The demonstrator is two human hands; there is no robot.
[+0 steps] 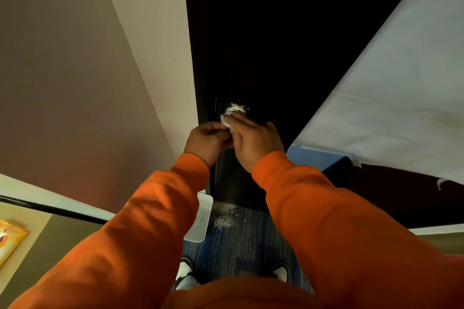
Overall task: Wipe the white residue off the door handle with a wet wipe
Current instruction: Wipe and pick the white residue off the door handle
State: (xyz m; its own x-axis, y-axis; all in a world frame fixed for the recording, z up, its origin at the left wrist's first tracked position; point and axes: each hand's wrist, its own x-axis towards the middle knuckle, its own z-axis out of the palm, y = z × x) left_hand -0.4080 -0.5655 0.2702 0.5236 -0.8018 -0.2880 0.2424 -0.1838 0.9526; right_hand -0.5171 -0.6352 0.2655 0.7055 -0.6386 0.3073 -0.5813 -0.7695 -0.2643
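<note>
The door handle (236, 108) on the dark door (263, 45) is caked with white residue on top. A white wet wipe (227, 123) is pinched between both hands just below the handle. My left hand (207, 142) grips the wipe's near edge with closed fingers. My right hand (253, 142) lies over the wipe with its fingers stretched toward the handle, hiding most of the wipe and the handle's lower part. Both arms wear orange sleeves.
White powder (223, 218) lies on the blue carpet at the door's foot. A white bin (200, 218) stands by the left wall. An orange wipe packet (7, 238) lies on a surface at the lower left. White sheeting (389, 95) hangs on the right.
</note>
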